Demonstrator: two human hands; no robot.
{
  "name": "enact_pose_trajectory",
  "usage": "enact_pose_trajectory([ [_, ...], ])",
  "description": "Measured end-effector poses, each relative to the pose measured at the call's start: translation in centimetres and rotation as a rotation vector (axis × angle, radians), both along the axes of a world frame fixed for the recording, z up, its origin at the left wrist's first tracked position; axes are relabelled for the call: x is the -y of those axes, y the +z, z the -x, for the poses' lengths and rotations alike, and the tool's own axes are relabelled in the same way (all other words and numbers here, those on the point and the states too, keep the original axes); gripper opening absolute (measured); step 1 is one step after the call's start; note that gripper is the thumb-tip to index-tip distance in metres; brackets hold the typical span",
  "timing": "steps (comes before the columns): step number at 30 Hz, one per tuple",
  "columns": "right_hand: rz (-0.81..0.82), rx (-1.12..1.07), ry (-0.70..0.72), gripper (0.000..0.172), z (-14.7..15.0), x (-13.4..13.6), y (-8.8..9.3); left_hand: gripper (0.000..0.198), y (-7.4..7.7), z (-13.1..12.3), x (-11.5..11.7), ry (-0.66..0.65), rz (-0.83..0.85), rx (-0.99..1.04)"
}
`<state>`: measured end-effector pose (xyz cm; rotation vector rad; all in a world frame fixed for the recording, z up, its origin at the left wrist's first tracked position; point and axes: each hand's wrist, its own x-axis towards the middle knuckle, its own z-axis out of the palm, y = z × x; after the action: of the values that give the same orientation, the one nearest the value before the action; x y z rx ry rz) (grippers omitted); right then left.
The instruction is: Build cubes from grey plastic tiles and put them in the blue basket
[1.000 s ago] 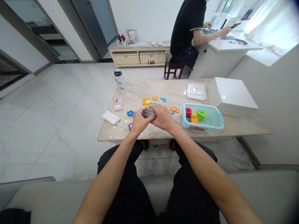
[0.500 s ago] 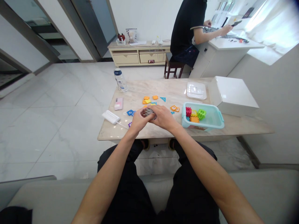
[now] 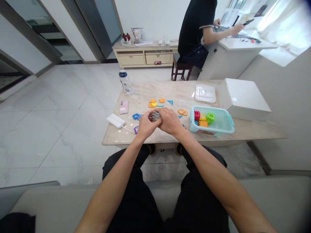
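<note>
Between my two hands is a grey toothed block [image 3: 155,116], which looks built of interlocking pieces; fingers cover much of it. My left hand [image 3: 147,125] grips it from the left, and my right hand [image 3: 169,120] closes over its right side and top. Flat toothed pieces lie around them on the table: orange ones [image 3: 162,100] and a yellow one [image 3: 154,105] beyond, a blue triangle [image 3: 170,102], blue gears [image 3: 136,116] and a purple piece [image 3: 136,129] to the left, and orange pieces [image 3: 182,112] to the right.
A pale teal bin [image 3: 222,130] with colourful block cubes stands at the right, near a clear lid [image 3: 205,94] and a white box [image 3: 245,98]. On the left are a water bottle [image 3: 126,83], a pink packet [image 3: 123,107] and a white power strip [image 3: 116,121]. A person [image 3: 196,35] sits beyond.
The grey block has turned a little in my hands, and my fingers have shifted on it. The view has moved slightly.
</note>
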<state>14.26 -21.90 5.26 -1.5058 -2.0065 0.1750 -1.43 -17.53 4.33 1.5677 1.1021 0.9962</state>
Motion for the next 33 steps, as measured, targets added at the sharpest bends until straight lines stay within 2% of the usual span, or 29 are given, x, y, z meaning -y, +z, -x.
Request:
enact_pose_trajectory([
  [17,-0.011,-0.067,0.013,0.05,0.4,-0.1,-0.2,0.053,0.3,0.1,0.3,0.011,-0.043,-0.001],
  [19,-0.005,-0.055,0.028,0.059,0.2,-0.2,-0.1,0.055,0.5,0.1,0.2,0.023,-0.036,0.014],
  [22,0.013,-0.046,0.04,0.096,-0.8,-0.2,0.2,0.053,0.9,0.3,-0.2,0.047,0.033,0.094],
  [24,0.03,-0.072,0.017,0.114,-1.7,0.0,0.5,0.05,1.3,0.7,-0.6,0.041,0.154,0.178],
  [28,0.119,-0.319,-0.037,0.113,-2.9,0.4,0.4,0.047,1.5,1.4,-1.1,-0.021,0.433,0.319],
  [31,0.326,-0.628,0.001,0.107,-2.9,0.4,0.3,0.047,1.6,1.5,-1.1,-0.037,0.465,0.375],
  [33,0.433,-0.772,0.035,0.09,-2.5,0.3,0.4,0.045,1.7,1.4,-1.0,-0.041,0.441,0.375],
])
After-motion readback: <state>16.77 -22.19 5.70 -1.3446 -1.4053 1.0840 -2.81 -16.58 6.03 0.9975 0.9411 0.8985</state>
